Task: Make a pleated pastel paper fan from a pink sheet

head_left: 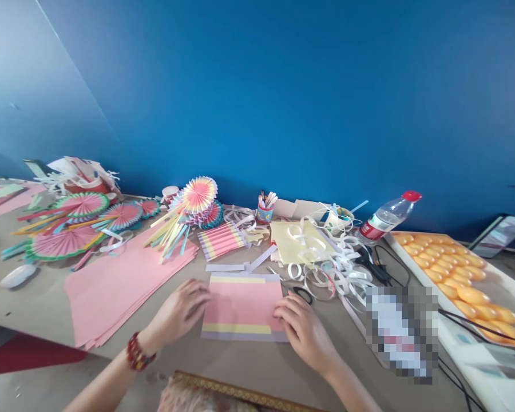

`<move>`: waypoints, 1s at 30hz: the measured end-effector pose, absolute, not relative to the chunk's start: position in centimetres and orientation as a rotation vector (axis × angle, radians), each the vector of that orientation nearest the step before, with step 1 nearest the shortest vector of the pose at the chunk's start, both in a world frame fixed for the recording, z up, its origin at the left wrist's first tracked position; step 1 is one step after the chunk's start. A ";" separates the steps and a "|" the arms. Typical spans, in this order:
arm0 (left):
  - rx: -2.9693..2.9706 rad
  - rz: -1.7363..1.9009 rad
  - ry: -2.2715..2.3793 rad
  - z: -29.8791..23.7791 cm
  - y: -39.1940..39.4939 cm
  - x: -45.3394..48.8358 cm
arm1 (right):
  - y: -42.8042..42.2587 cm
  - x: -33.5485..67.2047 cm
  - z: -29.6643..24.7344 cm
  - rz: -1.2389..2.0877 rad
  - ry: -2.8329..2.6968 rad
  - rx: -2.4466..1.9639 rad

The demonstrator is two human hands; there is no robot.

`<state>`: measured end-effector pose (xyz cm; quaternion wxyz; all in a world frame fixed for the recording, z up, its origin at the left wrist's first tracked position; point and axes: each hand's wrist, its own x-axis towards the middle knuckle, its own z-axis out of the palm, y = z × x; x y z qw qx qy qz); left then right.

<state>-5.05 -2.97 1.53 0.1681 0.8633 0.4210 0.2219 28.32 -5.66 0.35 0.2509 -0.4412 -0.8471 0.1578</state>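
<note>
I judge I'm squaring the sheet (pixel 242 303): left grip (pixel 182 309) at its nine o'clock, right grip (pixel 306 329) near four, both loosely bent, pinching I can't tell; next calls for even pressure.

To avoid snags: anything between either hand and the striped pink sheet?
Nothing visible: the left hand is at the left edge of the striped pink sheet, the right hand at its right edge; scissors lie beyond that hand.

You can pass along the table (pixel 240 357) front edge, between your hands. Toward the back edge, scissors (pixel 309 296) and paper curls (pixel 360 280) block your right hand (pixel 304 329); pink sheets (pixel 124 280) flank your left hand (pixel 180 312).
</note>
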 end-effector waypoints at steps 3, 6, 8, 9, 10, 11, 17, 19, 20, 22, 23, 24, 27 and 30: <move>2.540 0.663 1.256 1.1 0.7 -4.1 | -5.8 28.3 0.1 0.379 -2.294 -1.260; 2.608 0.593 1.338 0.4 3.7 -2.6 | -6.5 28.1 0.0 0.365 -2.342 -1.303; 2.652 0.541 1.350 -0.1 4.8 -1.6 | -7.0 28.1 0.0 0.353 -2.374 -1.323; 2.671 0.519 1.346 -0.4 5.1 -1.2 | -7.3 28.1 -0.1 0.346 -2.383 -1.332; 2.686 0.500 1.338 -0.6 5.2 -0.9 | -7.6 28.1 -0.1 0.342 -2.389 -1.343; 2.697 0.486 1.331 -0.9 5.1 -0.7 | -7.9 28.0 -0.1 0.340 -2.392 -1.353; 2.707 0.422 1.147 -1.0 2.6 0.1 | -8.8 27.2 0.3 0.438 -2.456 -1.354; 2.722 0.371 1.042 -0.8 1.4 0.3 | -8.8 27.0 0.5 0.463 -2.466 -1.352; 2.721 0.357 1.018 -0.6 0.8 0.3 | -8.7 27.0 0.7 0.470 -2.471 -1.348; 2.715 0.361 1.000 -0.5 -0.1 0.1 | -8.4 27.1 1.0 0.488 -2.483 -1.330; 2.709 0.370 1.000 -0.5 -0.5 0.0 | -8.2 27.2 1.1 0.495 -2.487 -1.315; 2.703 0.379 1.003 -0.5 -0.7 -0.1 | -7.9 27.4 1.3 0.497 -2.485 -1.303; 2.676 0.401 1.038 -0.6 -1.1 -0.4 | -6.2 28.0 2.1 0.448 -2.437 -1.306; 2.668 0.419 1.069 -0.8 -1.1 -0.2 | -2.6 28.5 3.0 0.374 -2.372 -1.329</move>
